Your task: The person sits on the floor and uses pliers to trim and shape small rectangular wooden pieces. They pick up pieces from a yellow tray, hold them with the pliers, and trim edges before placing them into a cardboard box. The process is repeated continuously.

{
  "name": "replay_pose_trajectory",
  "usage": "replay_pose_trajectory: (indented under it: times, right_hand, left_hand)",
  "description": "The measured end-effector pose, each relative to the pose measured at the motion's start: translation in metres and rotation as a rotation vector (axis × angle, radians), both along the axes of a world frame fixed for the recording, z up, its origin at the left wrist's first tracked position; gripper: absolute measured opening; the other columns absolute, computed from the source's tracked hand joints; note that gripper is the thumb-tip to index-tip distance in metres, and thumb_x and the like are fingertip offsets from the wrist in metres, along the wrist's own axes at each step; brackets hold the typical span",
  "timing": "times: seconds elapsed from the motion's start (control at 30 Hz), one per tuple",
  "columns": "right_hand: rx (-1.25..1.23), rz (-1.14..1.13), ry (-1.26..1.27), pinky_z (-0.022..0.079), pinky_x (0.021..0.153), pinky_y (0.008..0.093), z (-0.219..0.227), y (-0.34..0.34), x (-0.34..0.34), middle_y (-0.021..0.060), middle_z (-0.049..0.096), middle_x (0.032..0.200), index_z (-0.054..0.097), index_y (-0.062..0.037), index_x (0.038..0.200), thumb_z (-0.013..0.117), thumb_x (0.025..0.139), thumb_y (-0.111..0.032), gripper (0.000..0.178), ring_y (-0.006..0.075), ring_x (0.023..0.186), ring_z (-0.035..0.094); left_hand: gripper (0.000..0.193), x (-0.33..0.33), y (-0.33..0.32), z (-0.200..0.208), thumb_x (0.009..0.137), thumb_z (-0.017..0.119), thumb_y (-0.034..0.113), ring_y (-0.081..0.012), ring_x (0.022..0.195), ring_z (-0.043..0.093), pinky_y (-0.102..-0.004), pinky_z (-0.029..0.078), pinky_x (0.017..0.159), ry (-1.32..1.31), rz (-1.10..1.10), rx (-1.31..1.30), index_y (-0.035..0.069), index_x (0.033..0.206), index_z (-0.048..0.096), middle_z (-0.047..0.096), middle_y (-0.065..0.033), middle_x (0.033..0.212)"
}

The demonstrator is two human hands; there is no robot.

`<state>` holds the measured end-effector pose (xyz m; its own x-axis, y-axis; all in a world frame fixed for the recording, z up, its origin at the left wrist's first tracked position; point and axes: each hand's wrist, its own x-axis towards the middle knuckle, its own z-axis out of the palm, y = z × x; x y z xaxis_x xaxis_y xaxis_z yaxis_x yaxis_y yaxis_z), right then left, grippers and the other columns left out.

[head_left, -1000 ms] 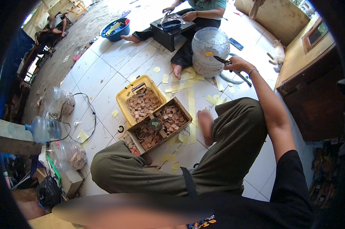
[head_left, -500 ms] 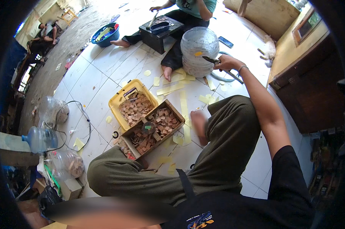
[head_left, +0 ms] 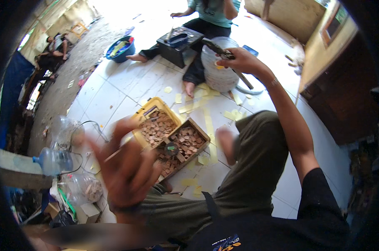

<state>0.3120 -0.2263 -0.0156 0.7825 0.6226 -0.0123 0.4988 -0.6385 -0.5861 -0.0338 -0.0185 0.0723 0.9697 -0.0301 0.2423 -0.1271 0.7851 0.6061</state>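
Before the jug (head_left: 221, 79) in the head view, the right hand (head_left: 242, 62) is clamped on pliers (head_left: 214, 47); the left hand (head_left: 131, 169), blurred, hangs nearest the box (head_left: 195, 151) of chips (head_left: 190, 136), its grip impossible to tell. The label (head_left: 152, 109) on the tray (head_left: 157, 101) and the print (head_left: 227, 243) on the shirt (head_left: 273, 224) are too blurred to read.
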Motion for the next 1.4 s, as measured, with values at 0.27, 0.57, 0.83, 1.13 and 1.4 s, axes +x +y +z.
replay_pose_trajectory:
  times: [0.27, 0.57, 0.83, 1.13, 1.4]
  right_hand:
    - [0.478, 0.373, 0.373, 0.056, 0.082, 0.0279, 0.032, 0.017, -0.153, 0.0024, 0.077, 0.098, 0.072, -0.0058, 0.125, 0.078, 0.095, -0.020, 0.033, 0.0086, 0.090, 0.070]
    - [0.355, 0.370, 0.478, 0.056, 0.074, 0.0340, 0.016, 0.038, -0.177, 0.0141, 0.074, 0.088, 0.072, 0.0003, 0.114, 0.077, 0.096, -0.027, 0.033, 0.0164, 0.080, 0.072]
    - [0.475, 0.267, 0.656, 0.054, 0.076, 0.0261, 0.026, 0.028, -0.176, 0.0019, 0.073, 0.092, 0.071, 0.0013, 0.109, 0.077, 0.097, -0.016, 0.022, 0.0063, 0.084, 0.066]
    - [0.496, 0.217, 0.332, 0.055, 0.080, 0.0295, 0.023, 0.023, -0.172, 0.0088, 0.075, 0.095, 0.070, 0.0015, 0.115, 0.076, 0.097, -0.014, 0.025, 0.0104, 0.089, 0.068]
    - [0.389, 0.327, -0.099, 0.057, 0.073, 0.0338, 0.008, 0.026, -0.167, 0.0096, 0.070, 0.113, 0.063, -0.0076, 0.137, 0.073, 0.092, 0.002, 0.047, 0.0192, 0.088, 0.070]
  left_hand:
    - [0.092, 0.022, -0.012, -0.093, 0.101, 0.019, 0.079, -0.0076, 0.050, 0.044, -0.0226, 0.038, 0.045, 0.522, 0.084, 0.286, -0.001, 0.135, 0.049, 0.047, 0.0022, 0.068]
    - [0.083, 0.025, -0.019, -0.105, 0.102, 0.016, 0.077, -0.0081, 0.045, 0.047, -0.0223, 0.037, 0.041, 0.588, 0.008, 0.555, 0.005, 0.115, 0.054, 0.053, -0.0017, 0.063]
    - [0.072, 0.027, -0.020, -0.102, 0.108, 0.027, 0.066, -0.0062, 0.043, 0.039, -0.0216, 0.036, 0.041, 0.587, 0.055, 0.583, 0.002, 0.115, 0.061, 0.054, -0.0010, 0.063]
    - [0.037, 0.023, -0.015, -0.089, 0.111, 0.054, 0.033, 0.0011, 0.049, 0.039, -0.0178, 0.036, 0.045, 0.587, 0.137, 0.250, 0.004, 0.131, 0.061, 0.071, -0.0041, 0.098]
    - [0.033, 0.020, -0.009, -0.082, 0.111, 0.053, 0.025, -0.0001, 0.046, 0.033, -0.0183, 0.036, 0.041, 0.531, 0.414, 0.178, 0.005, 0.137, 0.056, 0.072, -0.0087, 0.105]
